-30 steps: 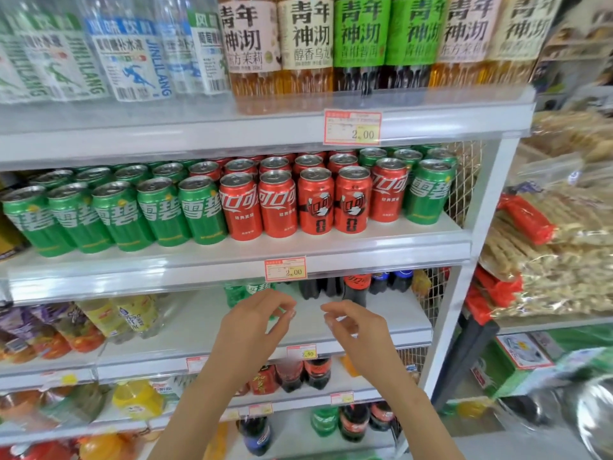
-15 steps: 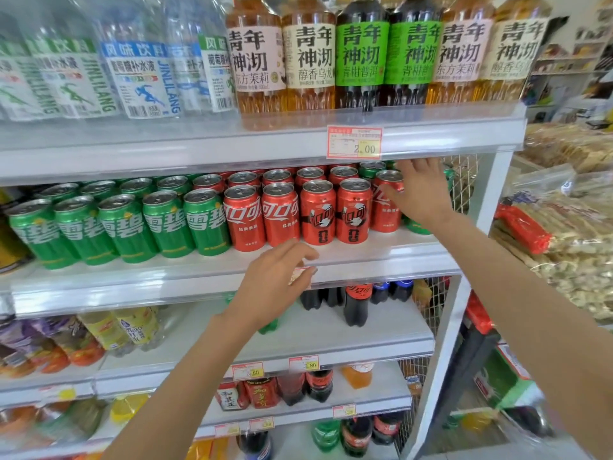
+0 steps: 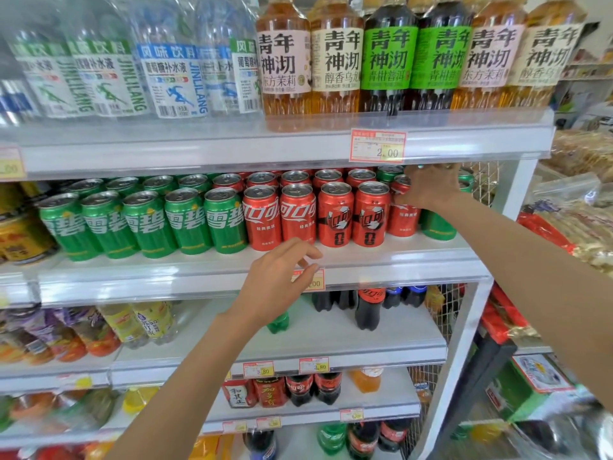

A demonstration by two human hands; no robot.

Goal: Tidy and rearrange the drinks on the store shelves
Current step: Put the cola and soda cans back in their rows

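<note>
The middle shelf carries rows of green cans on the left and red cola cans on the right. My right hand reaches in at the row's right end. It is wrapped over the top of a lone green can that stands next to a red can. Its fingertips are hidden under the upper shelf's lip. My left hand hovers with fingers apart in front of the shelf's edge, over a price tag, and holds nothing.
Tall tea bottles and clear water bottles fill the top shelf. Below stand cola bottles and juice bottles. A wire mesh side panel closes the shelf's right end. Snack bags hang to the right.
Both hands rose from in front of the lower shelf. My right hand went up to the right-end cans and closed over the green can's top. My left stopped at the shelf edge.
</note>
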